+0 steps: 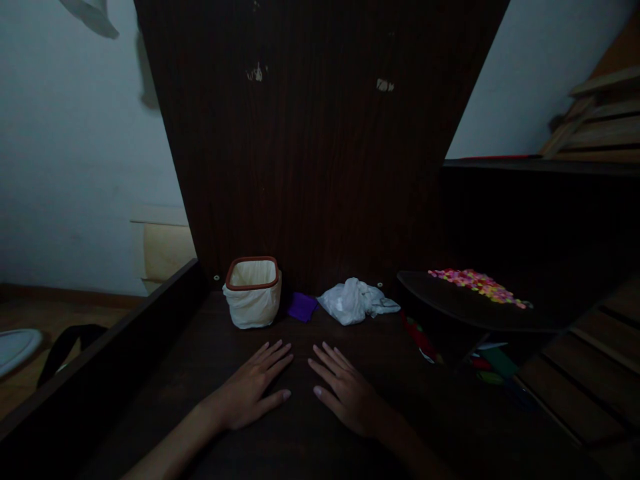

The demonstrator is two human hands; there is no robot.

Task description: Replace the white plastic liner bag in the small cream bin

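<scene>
Your left hand (250, 387) and right hand (350, 393) rest palm down on the desk (300, 443), fingers extended and slightly spread, thumbs turned inward with a gap between them; each hand is open and has hold of nothing. Ahead of your left fingers, slightly to their left and not touching, the lined bin (253, 308) stands upright, its squarish brown rim (251, 288) opening upward. The purple item (301, 307) lies flat ahead of the gap between your hands, just right of the bin, its longer axis running roughly crosswise. Ahead of your right fingers and extending to their right, apart from them, lies the crumpled white plastic bag (353, 301); its long axis runs left to right across your fingers' direction, with a narrowed end pointing right. Whether the bag touches the purple item, you cannot tell. Farther right of your right fingers, the dark shelf (425, 293) carries small pink and yellow pieces (480, 285).
</scene>
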